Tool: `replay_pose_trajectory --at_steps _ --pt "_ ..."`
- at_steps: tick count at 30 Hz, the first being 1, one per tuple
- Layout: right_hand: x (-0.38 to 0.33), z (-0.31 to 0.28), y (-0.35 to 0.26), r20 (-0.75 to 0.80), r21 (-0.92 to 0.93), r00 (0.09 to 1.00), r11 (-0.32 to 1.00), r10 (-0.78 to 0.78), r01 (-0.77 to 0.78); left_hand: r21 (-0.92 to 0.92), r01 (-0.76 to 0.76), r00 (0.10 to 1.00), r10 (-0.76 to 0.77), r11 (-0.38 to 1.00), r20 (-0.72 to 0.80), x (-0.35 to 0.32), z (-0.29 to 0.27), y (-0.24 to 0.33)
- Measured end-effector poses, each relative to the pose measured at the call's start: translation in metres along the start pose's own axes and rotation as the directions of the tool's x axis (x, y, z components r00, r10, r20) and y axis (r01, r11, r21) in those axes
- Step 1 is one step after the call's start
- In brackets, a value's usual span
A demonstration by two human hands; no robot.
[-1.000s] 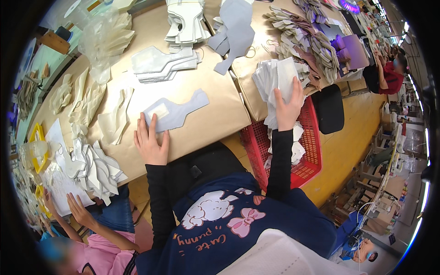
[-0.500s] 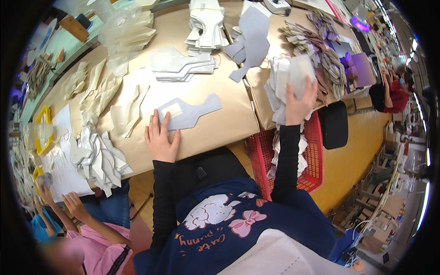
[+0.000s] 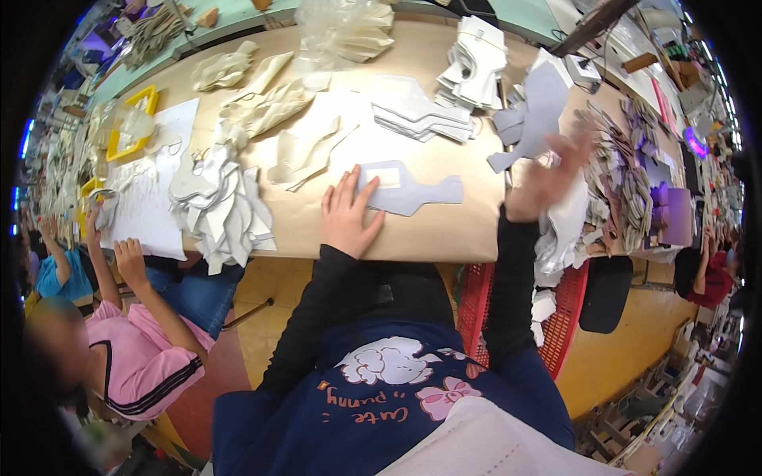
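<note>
Resting with fingers spread, the left hand (image 3: 351,216) touches the left end of a grey-blue cut piece (image 3: 425,193) lying on the desk (image 3: 436,236). Well apart, near pale stacked pieces (image 3: 562,228), the right hand (image 3: 546,181) blurs; its grip I cannot tell.

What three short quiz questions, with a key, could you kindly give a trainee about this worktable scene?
1. Multiple choice: which thing does the person's left hand touch?
A) the yellow plastic tray
B) the flat grey-blue piece with a pale rectangular patch
C) the black seat
2. True or false: the red perforated plastic basket is on the person's right.
3. Fill in the side, as the person sees it: the patch lies toward the ____ end of the grey-blue piece.

Key: 1. B; 2. True; 3. left.
</note>
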State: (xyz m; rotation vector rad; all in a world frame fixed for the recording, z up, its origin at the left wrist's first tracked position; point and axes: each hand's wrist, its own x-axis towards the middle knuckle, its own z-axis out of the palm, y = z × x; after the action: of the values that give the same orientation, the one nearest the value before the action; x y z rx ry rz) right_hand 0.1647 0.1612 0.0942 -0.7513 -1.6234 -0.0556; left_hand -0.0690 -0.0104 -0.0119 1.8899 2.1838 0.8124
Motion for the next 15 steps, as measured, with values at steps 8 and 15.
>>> replay_pose_trajectory --at_steps 8,15 --pt "-0.059 0.060 -0.001 0.574 -0.133 0.809 0.989 0.127 -0.062 -0.044 0.007 1.000 -0.008 0.999 -0.026 0.001 -0.001 0.000" --pt "-0.115 -0.001 -0.052 0.624 -0.004 0.744 0.953 0.239 -0.303 -0.184 0.060 0.897 -0.134 0.981 -0.421 0.006 -0.025 -0.014"
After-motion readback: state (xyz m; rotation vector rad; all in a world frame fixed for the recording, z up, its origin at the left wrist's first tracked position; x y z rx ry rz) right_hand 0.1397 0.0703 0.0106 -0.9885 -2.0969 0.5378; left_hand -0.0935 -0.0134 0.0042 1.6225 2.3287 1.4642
